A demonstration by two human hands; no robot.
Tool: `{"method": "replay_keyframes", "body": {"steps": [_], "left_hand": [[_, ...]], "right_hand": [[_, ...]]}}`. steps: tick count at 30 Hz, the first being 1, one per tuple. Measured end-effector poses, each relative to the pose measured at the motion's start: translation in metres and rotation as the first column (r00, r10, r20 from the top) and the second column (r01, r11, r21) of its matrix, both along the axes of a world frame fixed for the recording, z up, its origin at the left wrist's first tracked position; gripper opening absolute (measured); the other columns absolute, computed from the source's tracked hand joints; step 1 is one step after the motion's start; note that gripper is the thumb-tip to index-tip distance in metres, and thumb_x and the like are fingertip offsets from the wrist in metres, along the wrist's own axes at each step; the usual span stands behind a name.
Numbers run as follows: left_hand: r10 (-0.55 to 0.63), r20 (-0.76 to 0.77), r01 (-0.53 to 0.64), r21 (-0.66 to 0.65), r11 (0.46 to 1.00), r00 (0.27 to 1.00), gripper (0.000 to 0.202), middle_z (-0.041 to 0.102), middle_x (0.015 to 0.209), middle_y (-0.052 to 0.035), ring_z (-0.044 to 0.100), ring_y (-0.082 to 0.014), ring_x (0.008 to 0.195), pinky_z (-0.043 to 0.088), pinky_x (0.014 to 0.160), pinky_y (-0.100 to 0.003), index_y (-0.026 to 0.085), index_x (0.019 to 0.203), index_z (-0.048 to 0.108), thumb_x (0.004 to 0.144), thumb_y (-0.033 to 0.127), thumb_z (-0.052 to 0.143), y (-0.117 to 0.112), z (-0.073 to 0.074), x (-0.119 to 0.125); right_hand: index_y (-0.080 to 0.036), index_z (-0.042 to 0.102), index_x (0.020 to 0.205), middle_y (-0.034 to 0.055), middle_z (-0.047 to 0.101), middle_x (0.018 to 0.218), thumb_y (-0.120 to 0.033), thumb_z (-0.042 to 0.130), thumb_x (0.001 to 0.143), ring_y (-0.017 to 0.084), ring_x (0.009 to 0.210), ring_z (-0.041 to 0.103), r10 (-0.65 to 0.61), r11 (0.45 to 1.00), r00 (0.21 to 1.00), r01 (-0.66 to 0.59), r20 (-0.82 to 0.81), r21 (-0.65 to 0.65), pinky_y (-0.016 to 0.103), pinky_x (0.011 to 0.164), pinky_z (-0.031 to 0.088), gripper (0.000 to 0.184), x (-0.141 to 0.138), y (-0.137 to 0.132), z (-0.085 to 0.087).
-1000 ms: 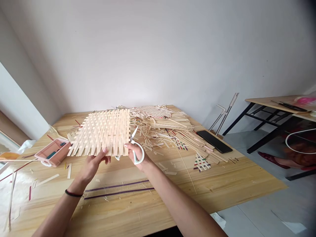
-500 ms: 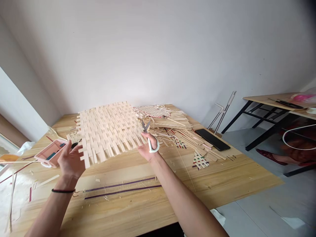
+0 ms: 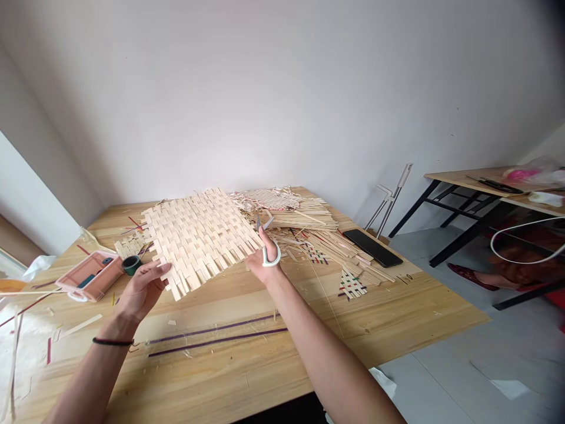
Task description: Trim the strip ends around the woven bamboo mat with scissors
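A pale woven mat (image 3: 198, 238) of flat wooden strips, with uneven strip ends along its edges, is held up tilted above the table. My left hand (image 3: 143, 288) pinches its near left corner, thumb on top and fingers beneath. At the right edge, my right hand (image 3: 263, 259) has scissors (image 3: 271, 257) with white handles hooked round the thumb; their blades point away, partly apart. Fingers of that same hand pass under the mat's right edge, where they are hidden.
Left of the mat are a pink basket (image 3: 90, 275) and a dark green tape roll (image 3: 131, 265). Bundled strips (image 3: 304, 215), a black phone (image 3: 372, 247) and a small coloured weave (image 3: 352, 285) lie right. Purple strips (image 3: 216, 341) lie in front. A person's foot (image 3: 472, 277) shows beyond.
My left hand has moved right and closed its thumb over the mat's corner. The mat has turned and shifted right at its near corner, uncovering the tape roll.
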State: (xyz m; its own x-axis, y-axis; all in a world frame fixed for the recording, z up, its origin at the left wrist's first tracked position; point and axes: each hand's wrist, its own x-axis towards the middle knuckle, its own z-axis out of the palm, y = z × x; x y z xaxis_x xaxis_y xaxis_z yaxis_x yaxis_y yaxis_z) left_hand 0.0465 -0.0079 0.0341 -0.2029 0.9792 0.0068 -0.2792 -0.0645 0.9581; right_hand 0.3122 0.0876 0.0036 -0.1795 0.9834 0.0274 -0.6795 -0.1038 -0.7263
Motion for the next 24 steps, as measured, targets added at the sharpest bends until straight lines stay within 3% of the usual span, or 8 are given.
{"method": "replay_keyframes", "body": {"steps": [3, 6, 9, 12, 15, 19, 24], "left_hand": [[0.024, 0.051, -0.026, 0.051, 0.998, 0.998, 0.02, 0.072, 0.073, -0.0046, 0.062, -0.0156, 0.062, 0.053, 0.054, -0.026, 0.017, 0.07, 0.078, 0.066, 0.032, 0.09, 0.002, 0.0, 0.004], [0.111, 0.101, -0.122, 0.107, 0.987, 0.989, 0.022, 0.069, 0.072, 0.0001, 0.061, -0.0117, 0.062, 0.049, 0.052, -0.021, 0.018, 0.069, 0.076, 0.066, 0.033, 0.092, 0.005, -0.002, 0.005], [0.195, 0.125, -0.208, 0.108, 0.972, 0.973, 0.027, 0.067, 0.065, 0.0015, 0.065, -0.0121, 0.063, 0.049, 0.053, -0.02, 0.017, 0.065, 0.075, 0.059, 0.032, 0.097, 0.009, -0.006, 0.003], [0.255, 0.13, -0.269, 0.102, 0.958, 0.958, 0.03, 0.069, 0.065, 0.001, 0.068, -0.0131, 0.063, 0.049, 0.054, -0.02, 0.017, 0.066, 0.076, 0.053, 0.032, 0.099, 0.011, -0.008, 0.0], [0.287, 0.116, -0.3, 0.107, 0.948, 0.951, 0.03, 0.071, 0.067, 0.0006, 0.068, -0.0129, 0.062, 0.051, 0.055, -0.021, 0.017, 0.068, 0.078, 0.052, 0.031, 0.099, 0.011, -0.007, 0.001], [0.281, 0.045, -0.284, 0.14, 0.948, 0.959, 0.027, 0.069, 0.065, -0.0001, 0.066, -0.0144, 0.061, 0.052, 0.057, -0.025, 0.018, 0.067, 0.076, 0.056, 0.033, 0.097, 0.006, -0.006, 0.007], [0.267, -0.177, -0.228, 0.212, 0.95, 0.947, 0.026, 0.069, 0.063, -0.0029, 0.064, -0.0187, 0.061, 0.053, 0.06, -0.032, 0.018, 0.069, 0.076, 0.067, 0.039, 0.091, -0.001, -0.01, 0.018]], "right_hand": [[-0.025, 0.064, 0.093, 0.0042, 0.073, 0.082, -0.073, 0.075, 0.069, 0.025, 0.084, 0.072, -0.035, 0.999, 0.999, 0.035, 0.013, -0.028, 0.037, 0.071, 0.057, 0.055, -0.005, 0.001, -0.002], [-0.023, 0.061, 0.091, 0.0024, 0.07, 0.074, -0.077, 0.074, 0.071, 0.022, 0.074, 0.07, -0.037, 0.999, 0.989, 0.041, 0.143, -0.02, 0.032, 0.069, 0.055, 0.059, -0.017, -0.003, -0.007], [-0.02, 0.06, 0.096, 0.0019, 0.069, 0.077, -0.077, 0.063, 0.082, 0.018, 0.069, 0.067, 0.045, 0.983, 0.944, -0.101, 0.326, 0.155, 0.03, 0.068, 0.053, 0.058, -0.034, -0.017, -0.013], [-0.018, 0.061, 0.088, 0.0017, 0.066, 0.074, -0.07, 0.074, 0.079, 0.017, 0.066, 0.064, 0.145, 0.951, 0.906, -0.239, 0.399, 0.197, 0.029, 0.063, 0.05, 0.054, -0.05, -0.039, -0.015], [-0.02, 0.058, 0.091, -0.0018, 0.064, 0.074, -0.059, 0.07, 0.089, 0.013, 0.061, 0.057, 0.215, 0.887, 0.8, -0.4, 0.56, 0.232, 0.028, 0.062, 0.047, 0.041, -0.06, -0.062, -0.013], [-0.021, 0.062, 0.097, -0.0009, 0.064, 0.079, -0.045, 0.071, 0.09, 0.015, 0.069, 0.059, 0.047, 0.848, 0.66, -0.423, 0.75, 0.319, 0.027, 0.068, 0.046, 0.027, -0.064, -0.081, -0.009], [-0.021, 0.061, 0.098, -0.0007, 0.062, 0.08, -0.041, 0.067, 0.094, 0.016, 0.073, 0.058, -0.005, 0.845, 0.648, -0.404, 0.761, 0.349, 0.027, 0.069, 0.045, 0.021, -0.064, -0.083, -0.006]]}}
